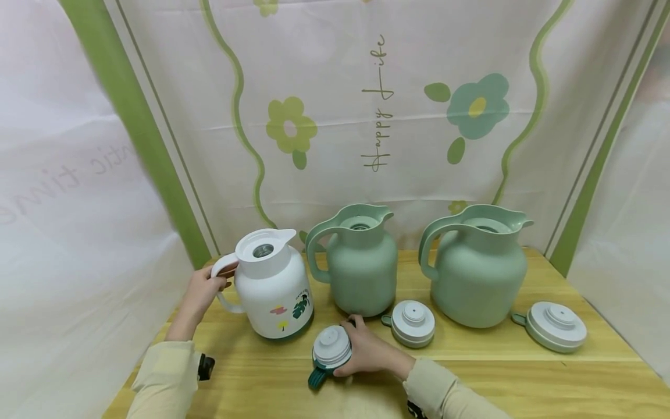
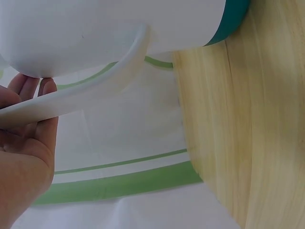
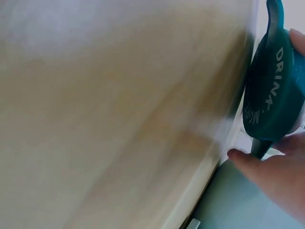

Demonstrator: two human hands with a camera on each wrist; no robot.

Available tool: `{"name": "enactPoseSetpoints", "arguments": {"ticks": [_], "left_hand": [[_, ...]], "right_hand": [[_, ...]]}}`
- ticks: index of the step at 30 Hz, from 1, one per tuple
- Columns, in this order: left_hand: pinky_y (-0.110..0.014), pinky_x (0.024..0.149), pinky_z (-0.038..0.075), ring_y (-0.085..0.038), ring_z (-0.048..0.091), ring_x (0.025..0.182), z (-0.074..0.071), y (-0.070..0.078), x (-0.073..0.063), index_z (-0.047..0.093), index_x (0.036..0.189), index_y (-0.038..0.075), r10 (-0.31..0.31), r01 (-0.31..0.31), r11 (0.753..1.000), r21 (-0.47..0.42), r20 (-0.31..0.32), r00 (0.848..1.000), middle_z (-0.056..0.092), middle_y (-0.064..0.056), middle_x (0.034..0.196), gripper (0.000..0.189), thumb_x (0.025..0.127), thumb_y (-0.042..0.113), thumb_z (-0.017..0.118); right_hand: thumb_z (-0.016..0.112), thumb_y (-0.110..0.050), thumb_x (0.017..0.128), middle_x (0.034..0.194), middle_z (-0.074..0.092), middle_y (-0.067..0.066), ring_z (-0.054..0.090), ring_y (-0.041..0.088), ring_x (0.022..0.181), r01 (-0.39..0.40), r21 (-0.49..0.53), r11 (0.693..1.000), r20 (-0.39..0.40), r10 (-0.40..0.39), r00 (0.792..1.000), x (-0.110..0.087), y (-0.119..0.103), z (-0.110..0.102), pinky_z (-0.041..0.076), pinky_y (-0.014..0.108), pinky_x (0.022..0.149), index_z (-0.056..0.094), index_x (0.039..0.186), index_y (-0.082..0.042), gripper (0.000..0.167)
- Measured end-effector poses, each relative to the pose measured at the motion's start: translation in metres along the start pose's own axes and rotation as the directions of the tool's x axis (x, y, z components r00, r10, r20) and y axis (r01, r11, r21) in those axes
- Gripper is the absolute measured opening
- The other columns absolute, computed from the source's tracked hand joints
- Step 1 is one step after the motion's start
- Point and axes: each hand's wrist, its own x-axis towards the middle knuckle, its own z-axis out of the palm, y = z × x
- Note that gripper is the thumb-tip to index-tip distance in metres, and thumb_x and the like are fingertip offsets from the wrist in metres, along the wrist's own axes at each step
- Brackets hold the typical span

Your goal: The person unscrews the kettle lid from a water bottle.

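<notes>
At the left of the head view, my left hand (image 1: 201, 294) grips the handle of a white thermos jug (image 1: 269, 291) with a leaf print and a green base. The jug has no lid on, so its round opening shows. In the left wrist view the fingers wrap the upper part of the white handle (image 2: 86, 98). My right hand (image 1: 369, 349) holds a dark green jug lid (image 1: 318, 377) from its right side, white stepped underside up, close over the table. Lettering on the lid's green face (image 3: 274, 90) appears in the right wrist view.
Two lidless green thermos jugs, a narrower one (image 1: 363, 273) and a wider one (image 1: 478, 282), stand right of the white jug. Two upturned lids, the nearer (image 1: 413, 323) and the farther (image 1: 557, 326), lie on the wooden table (image 1: 251, 384). A printed curtain (image 1: 335, 157) hangs behind.
</notes>
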Motion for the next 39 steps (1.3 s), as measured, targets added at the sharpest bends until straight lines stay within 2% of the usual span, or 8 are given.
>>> {"name": "enactPoseSetpoints", "arguments": {"ticks": [13, 17, 22, 27, 31, 35, 37, 39], "left_hand": [[-0.026, 0.089, 0.045, -0.039, 0.045, 0.132, 0.003, 0.002, 0.0, 0.042, 0.142, 0.0, -0.037, 0.038, 0.999, -0.04, 0.025, 0.999, 0.045, -0.024, 0.144, 0.054, 0.088, 0.001, 0.039], [-0.027, 0.082, 0.04, -0.039, 0.042, 0.134, 0.004, 0.004, -0.002, 0.038, 0.145, 0.0, -0.068, 0.069, 0.996, -0.049, 0.017, 0.998, 0.042, -0.025, 0.145, 0.06, 0.084, -0.001, 0.04], [-0.031, 0.078, 0.035, -0.037, 0.034, 0.133, 0.006, 0.006, -0.006, 0.024, 0.151, 0.004, -0.092, 0.092, 0.994, -0.05, 0.001, 0.996, 0.032, -0.027, 0.15, 0.076, 0.077, -0.005, 0.038], [-0.034, 0.084, 0.031, -0.036, 0.024, 0.137, 0.009, 0.008, -0.011, 0.01, 0.155, 0.013, -0.064, 0.061, 0.992, -0.109, -0.025, 0.998, 0.018, -0.021, 0.158, 0.084, 0.077, -0.006, 0.036], [-0.031, 0.088, 0.029, -0.031, 0.023, 0.136, 0.012, 0.013, -0.017, 0.006, 0.155, 0.013, -0.022, 0.007, 0.987, -0.161, -0.095, 0.995, 0.014, -0.014, 0.161, 0.083, 0.079, -0.007, 0.034], [-0.038, 0.103, 0.032, -0.032, 0.018, 0.145, 0.017, 0.02, -0.02, 0.011, 0.154, 0.01, 0.03, -0.068, 0.983, -0.171, -0.218, 0.976, 0.016, -0.014, 0.16, 0.078, 0.082, -0.004, 0.034], [-0.048, 0.113, 0.026, -0.036, 0.018, 0.146, 0.022, 0.022, -0.021, 0.017, 0.153, 0.008, 0.074, -0.122, 0.982, -0.143, -0.3, 0.951, 0.02, -0.017, 0.159, 0.074, 0.083, -0.002, 0.037], [-0.057, 0.117, 0.019, -0.039, 0.02, 0.145, 0.027, 0.024, -0.021, 0.022, 0.151, 0.005, 0.122, -0.171, 0.98, -0.099, -0.38, 0.917, 0.025, -0.02, 0.156, 0.069, 0.085, 0.001, 0.04]], "right_hand": [[0.087, -0.033, 0.062, 0.135, 0.038, 0.032, 0.042, 0.044, 0.126, 0.022, -0.105, 0.994, -0.04, -0.026, 0.999, -0.006, -0.002, 0.002, 0.043, 0.056, 0.1, 0.042, 0.131, 0.007, 0.092], [0.088, -0.036, 0.061, 0.137, 0.037, 0.032, 0.04, 0.046, 0.129, 0.004, -0.132, 0.991, -0.031, -0.008, 0.999, -0.006, 0.0, 0.005, 0.04, 0.056, 0.103, 0.04, 0.132, 0.007, 0.096], [0.088, -0.037, 0.062, 0.14, 0.034, 0.033, 0.038, 0.046, 0.13, -0.027, -0.097, 0.995, -0.014, 0.025, 1.0, -0.007, 0.003, 0.004, 0.038, 0.057, 0.104, 0.036, 0.136, 0.008, 0.101], [0.084, -0.037, 0.07, 0.139, 0.036, 0.03, 0.042, 0.042, 0.128, -0.038, -0.018, 0.999, 0.008, 0.038, 0.999, -0.009, 0.0, -0.007, 0.041, 0.056, 0.102, 0.035, 0.14, 0.006, 0.096], [0.079, -0.037, 0.076, 0.137, 0.04, 0.027, 0.044, 0.039, 0.127, -0.015, 0.019, 1.0, 0.012, 0.014, 1.0, -0.012, -0.006, -0.021, 0.042, 0.054, 0.101, 0.038, 0.14, 0.006, 0.087], [0.075, -0.039, 0.079, 0.135, 0.048, 0.023, 0.048, 0.036, 0.126, 0.024, 0.012, 1.0, -0.036, -0.024, 0.999, -0.016, -0.013, -0.036, 0.043, 0.053, 0.101, 0.045, 0.136, 0.003, 0.078], [0.073, -0.039, 0.081, 0.135, 0.05, 0.021, 0.049, 0.036, 0.126, 0.039, 0.011, 0.999, -0.066, -0.038, 0.997, -0.018, -0.017, -0.043, 0.043, 0.053, 0.101, 0.048, 0.134, 0.002, 0.072], [0.072, -0.037, 0.082, 0.134, 0.052, 0.019, 0.05, 0.036, 0.125, 0.055, 0.003, 0.999, -0.114, -0.054, 0.992, -0.02, -0.019, -0.049, 0.043, 0.053, 0.101, 0.051, 0.132, 0.001, 0.067]]}}
